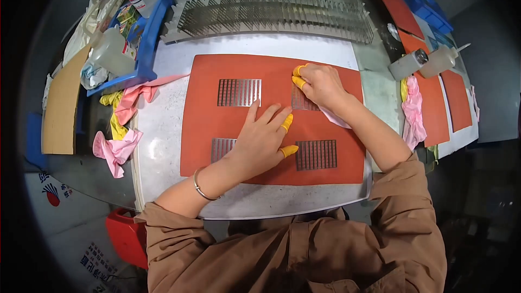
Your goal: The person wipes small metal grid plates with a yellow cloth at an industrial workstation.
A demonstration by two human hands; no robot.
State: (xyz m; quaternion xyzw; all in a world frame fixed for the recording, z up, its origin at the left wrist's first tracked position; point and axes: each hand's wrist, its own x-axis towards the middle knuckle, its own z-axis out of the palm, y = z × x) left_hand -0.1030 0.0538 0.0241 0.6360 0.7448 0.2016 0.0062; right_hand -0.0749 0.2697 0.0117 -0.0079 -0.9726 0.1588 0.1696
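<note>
Four slotted metal plates would exceed my count, so several thin slotted metal plates lie on an orange-red mat. My left hand rests with fingers spread, its fingertips by the lower right corner of the upper left plate. It partly covers the lower left plate, and its thumb is beside the lower right plate. My right hand is curled over the upper right plate, with a pale pink cloth showing under its palm. Yellow finger cots cover some fingertips on both hands.
Rows of upright thin metal pieces stand in a rack at the back. On the left, a blue tray holds plastic bottles, near pink and yellow cloths. Bottles, a pink cloth and orange sheets lie right.
</note>
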